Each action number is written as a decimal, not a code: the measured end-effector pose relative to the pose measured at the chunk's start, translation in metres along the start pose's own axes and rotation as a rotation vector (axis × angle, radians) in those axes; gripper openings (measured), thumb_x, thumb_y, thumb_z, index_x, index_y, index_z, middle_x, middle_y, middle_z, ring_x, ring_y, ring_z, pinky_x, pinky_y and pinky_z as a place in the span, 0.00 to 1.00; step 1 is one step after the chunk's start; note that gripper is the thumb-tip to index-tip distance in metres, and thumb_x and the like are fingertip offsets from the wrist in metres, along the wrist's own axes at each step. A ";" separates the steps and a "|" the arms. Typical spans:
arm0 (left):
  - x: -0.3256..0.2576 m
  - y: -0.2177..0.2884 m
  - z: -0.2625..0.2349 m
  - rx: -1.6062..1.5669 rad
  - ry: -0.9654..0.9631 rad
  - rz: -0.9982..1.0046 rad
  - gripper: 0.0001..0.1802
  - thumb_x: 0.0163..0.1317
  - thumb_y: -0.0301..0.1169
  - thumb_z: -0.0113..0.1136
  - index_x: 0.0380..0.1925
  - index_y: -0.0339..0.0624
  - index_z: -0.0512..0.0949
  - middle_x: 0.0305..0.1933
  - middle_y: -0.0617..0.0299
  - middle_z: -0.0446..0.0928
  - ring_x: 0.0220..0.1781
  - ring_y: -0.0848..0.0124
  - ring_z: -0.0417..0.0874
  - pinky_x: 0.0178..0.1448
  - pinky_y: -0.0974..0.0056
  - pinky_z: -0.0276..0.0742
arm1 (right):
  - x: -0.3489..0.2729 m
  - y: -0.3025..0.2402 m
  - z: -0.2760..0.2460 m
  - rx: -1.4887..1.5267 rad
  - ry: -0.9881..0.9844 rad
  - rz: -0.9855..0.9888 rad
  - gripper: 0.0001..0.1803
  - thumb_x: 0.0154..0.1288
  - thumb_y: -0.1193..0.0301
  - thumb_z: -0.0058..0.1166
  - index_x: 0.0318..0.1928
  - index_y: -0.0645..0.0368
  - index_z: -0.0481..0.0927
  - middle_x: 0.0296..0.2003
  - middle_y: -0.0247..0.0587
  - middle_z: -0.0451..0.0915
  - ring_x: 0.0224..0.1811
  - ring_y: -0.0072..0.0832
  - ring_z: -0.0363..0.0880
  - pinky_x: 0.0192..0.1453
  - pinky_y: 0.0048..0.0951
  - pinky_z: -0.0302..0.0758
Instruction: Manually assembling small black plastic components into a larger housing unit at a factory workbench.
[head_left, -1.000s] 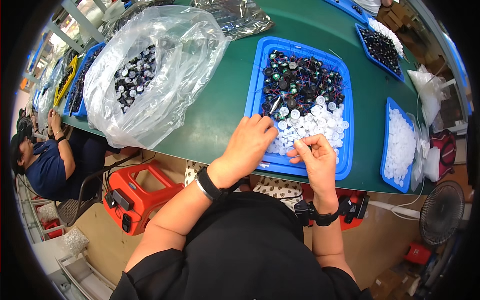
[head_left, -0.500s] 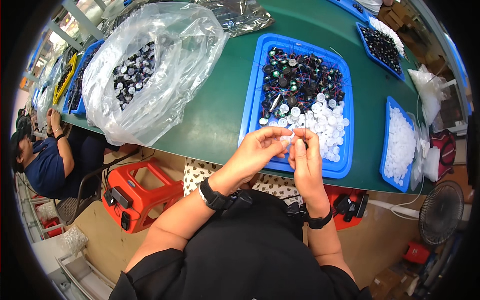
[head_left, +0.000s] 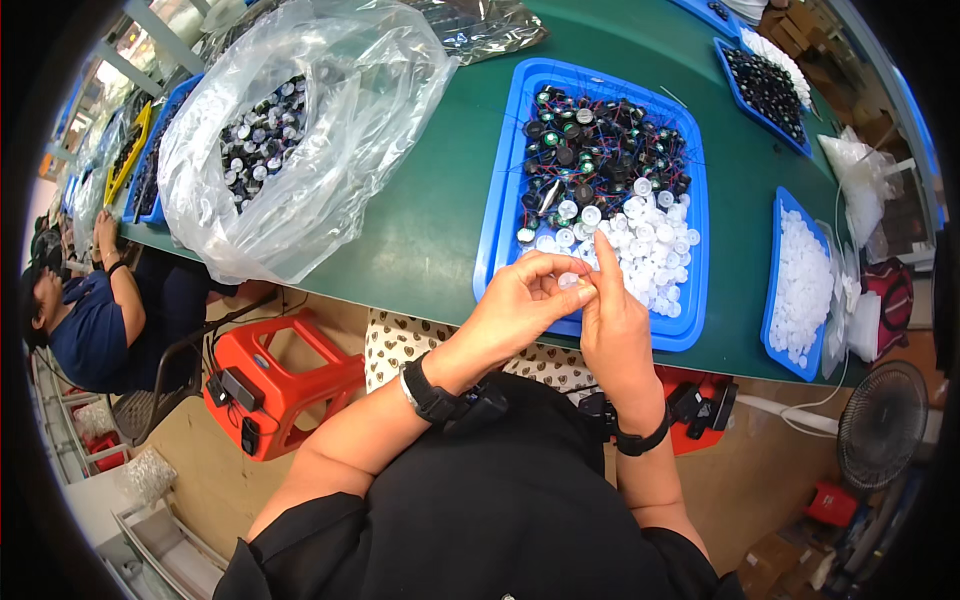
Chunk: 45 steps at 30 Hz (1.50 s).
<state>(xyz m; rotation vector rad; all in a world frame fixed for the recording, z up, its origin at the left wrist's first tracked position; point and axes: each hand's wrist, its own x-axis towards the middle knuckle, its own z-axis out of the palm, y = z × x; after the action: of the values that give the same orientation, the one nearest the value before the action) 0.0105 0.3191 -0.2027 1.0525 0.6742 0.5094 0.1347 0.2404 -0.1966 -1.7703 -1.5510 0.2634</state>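
— So, what are you holding there?

— A small translucent piece (head_left: pixel 568 281), whitish and roundish; its finer shape is too tiny for me to make out. It's in my left hand (head_left: pixel 525 300), thumb and forefinger pinched together on it, over the near end of the blue tray (head_left: pixel 672 332).

— And your other hand?

— My right hand (head_left: pixel 618 335) is right beside it, thumb up at the left fingertips and forefinger stretched out straight. I can't tell whether those fingers are clamped on anything.

— What's lying in the tray?

— Nearer me, a heap of white caps (head_left: pixel 645 245), round and glossy, some cloudy, some clearer. Behind them, black round parts (head_left: pixel 610 145) in a tangle of thin wires, mostly red and dark, with a few greenish faces showing.

— Anything further off?

— To the left on the green table (head_left: pixel 430 230), a big clear bag (head_left: pixel 370 160) gaping over more dark and pale pieces. Well beyond it, a co-worker (head_left: pixel 95 330) in dark blue sits by the table's edge.
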 end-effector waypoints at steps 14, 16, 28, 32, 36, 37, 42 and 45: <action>0.001 0.003 -0.005 -0.110 0.031 0.007 0.11 0.64 0.33 0.60 0.41 0.36 0.79 0.34 0.66 0.77 0.32 0.80 0.74 0.37 0.75 0.71 | -0.002 -0.005 -0.011 0.473 -0.102 0.294 0.04 0.69 0.75 0.49 0.40 0.64 0.71 0.28 0.40 0.78 0.24 0.20 0.77 0.23 0.22 0.73; 0.003 0.000 -0.011 -0.239 0.030 -0.052 0.13 0.65 0.33 0.58 0.45 0.36 0.78 0.35 0.64 0.78 0.33 0.79 0.76 0.39 0.74 0.73 | -0.003 -0.009 -0.015 0.477 -0.046 0.366 0.04 0.70 0.75 0.48 0.38 0.64 0.72 0.26 0.40 0.77 0.23 0.21 0.75 0.24 0.22 0.71; 0.004 0.001 -0.007 -0.449 -0.009 -0.101 0.17 0.67 0.28 0.54 0.53 0.33 0.71 0.46 0.57 0.78 0.44 0.72 0.82 0.52 0.68 0.79 | -0.002 -0.002 -0.005 0.026 0.158 -0.055 0.02 0.64 0.80 0.51 0.37 0.65 0.73 0.28 0.46 0.76 0.26 0.40 0.76 0.31 0.34 0.72; 0.006 -0.007 -0.011 -0.445 -0.030 -0.086 0.16 0.65 0.27 0.56 0.51 0.35 0.71 0.46 0.56 0.78 0.43 0.73 0.82 0.51 0.69 0.80 | -0.002 0.001 -0.005 -0.057 0.180 -0.106 0.03 0.62 0.81 0.52 0.36 0.65 0.74 0.28 0.45 0.76 0.26 0.40 0.75 0.31 0.36 0.72; 0.006 -0.002 -0.009 -0.483 -0.034 -0.131 0.15 0.67 0.30 0.54 0.51 0.35 0.71 0.44 0.58 0.78 0.42 0.73 0.82 0.51 0.70 0.80 | -0.004 -0.002 -0.006 -0.051 0.274 -0.073 0.05 0.59 0.82 0.56 0.35 0.64 0.75 0.26 0.42 0.75 0.22 0.34 0.74 0.26 0.32 0.69; 0.005 -0.001 -0.009 -0.535 -0.074 -0.157 0.16 0.68 0.33 0.52 0.51 0.34 0.71 0.42 0.60 0.77 0.41 0.74 0.81 0.48 0.71 0.79 | -0.005 -0.002 -0.006 -0.032 0.315 -0.056 0.05 0.57 0.83 0.57 0.35 0.64 0.76 0.24 0.40 0.75 0.20 0.31 0.72 0.24 0.31 0.68; 0.007 -0.010 -0.010 -0.704 -0.139 -0.206 0.19 0.71 0.39 0.48 0.50 0.33 0.71 0.35 0.65 0.74 0.35 0.78 0.75 0.40 0.74 0.74 | -0.007 -0.007 -0.010 -0.045 0.344 -0.076 0.07 0.53 0.82 0.61 0.33 0.62 0.78 0.18 0.35 0.71 0.15 0.25 0.67 0.20 0.27 0.64; 0.007 -0.009 -0.010 -0.778 -0.172 -0.274 0.19 0.71 0.38 0.47 0.51 0.33 0.71 0.34 0.66 0.72 0.31 0.79 0.69 0.36 0.74 0.68 | -0.008 -0.008 -0.010 -0.039 0.321 -0.078 0.07 0.51 0.82 0.61 0.30 0.61 0.78 0.16 0.33 0.69 0.14 0.24 0.65 0.19 0.27 0.61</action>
<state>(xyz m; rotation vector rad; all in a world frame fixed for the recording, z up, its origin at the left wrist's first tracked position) 0.0088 0.3262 -0.2161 0.2598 0.3965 0.3832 0.1332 0.2289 -0.1870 -1.6811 -1.3958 -0.0877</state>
